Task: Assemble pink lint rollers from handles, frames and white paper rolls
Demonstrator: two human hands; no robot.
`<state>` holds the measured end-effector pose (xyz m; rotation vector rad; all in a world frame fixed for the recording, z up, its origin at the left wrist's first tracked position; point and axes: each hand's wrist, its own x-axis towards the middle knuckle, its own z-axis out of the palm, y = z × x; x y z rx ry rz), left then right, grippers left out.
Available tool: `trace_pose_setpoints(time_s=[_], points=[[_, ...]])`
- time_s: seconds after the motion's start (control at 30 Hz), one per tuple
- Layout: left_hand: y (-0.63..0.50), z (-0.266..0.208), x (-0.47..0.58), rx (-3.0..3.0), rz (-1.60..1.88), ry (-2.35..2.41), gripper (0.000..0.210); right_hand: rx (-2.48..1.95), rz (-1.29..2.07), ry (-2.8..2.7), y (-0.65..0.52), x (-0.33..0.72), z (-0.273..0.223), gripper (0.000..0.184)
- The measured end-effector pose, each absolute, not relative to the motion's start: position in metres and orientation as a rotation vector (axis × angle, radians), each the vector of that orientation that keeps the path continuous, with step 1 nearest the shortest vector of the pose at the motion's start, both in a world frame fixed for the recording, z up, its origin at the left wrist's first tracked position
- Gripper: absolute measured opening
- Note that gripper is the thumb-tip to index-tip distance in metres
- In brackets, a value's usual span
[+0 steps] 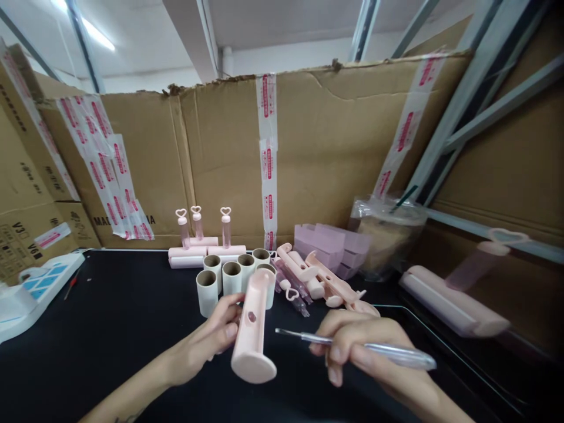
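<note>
My left hand [215,332] is closed around the left side of a pale pink plastic lint roller frame [252,338], which stands tilted with its round end cap towards me and a small hole midway along. In my right hand [368,346] is a small screwdriver [399,354] with a clear handle. Its thin metal tip points left, near the frame but apart from it. Just behind the frame stand several white paper rolls [207,294] with brown cores. More pink frames [330,282] and translucent handles [297,296] with heart-shaped ends lie piled to the right.
Assembled lint rollers [227,249] with upright heart handles line the cardboard wall [220,147]; another roller [453,299] sits at right. Pale purple boxes [326,247] adjoin a plastic-wrapped drink cup [383,238]. A white and blue tray [48,282] lies left on the black table [110,317].
</note>
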<state>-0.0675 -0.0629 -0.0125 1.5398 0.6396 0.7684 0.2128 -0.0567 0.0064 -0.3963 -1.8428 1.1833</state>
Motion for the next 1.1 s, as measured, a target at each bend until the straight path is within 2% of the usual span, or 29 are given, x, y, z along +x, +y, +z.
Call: trace_pose_setpoints(time_s=[0.1, 0.23, 0.43, 0.87, 1.1], points=[[-0.061, -0.023, -0.062, 1.499, 0.856, 0.596, 0.049, -0.466, 1.215, -1.887, -0.059, 0.205, 0.003, 0.02], [-0.06, -0.03, -0.059, 1.526, 0.774, 0.559, 0.06, -0.476, 1.167, -1.989, -0.06, 0.202, 0.004, 0.022], [-0.065, -0.019, -0.064, 1.716, 0.697, 0.623, 0.042, -0.511, 1.116, -2.077, -0.06, 0.202, 0.005, 0.021], [-0.068, -0.013, -0.063, 1.714, 0.682, 0.555, 0.042, -0.442, 1.196, -2.142, -0.059, 0.199, 0.003, 0.028], [-0.067, -0.02, -0.063, 1.873, 0.641, 0.684, 0.041, -0.489, 1.159, -2.237, -0.062, 0.204, 0.007, 0.02]])
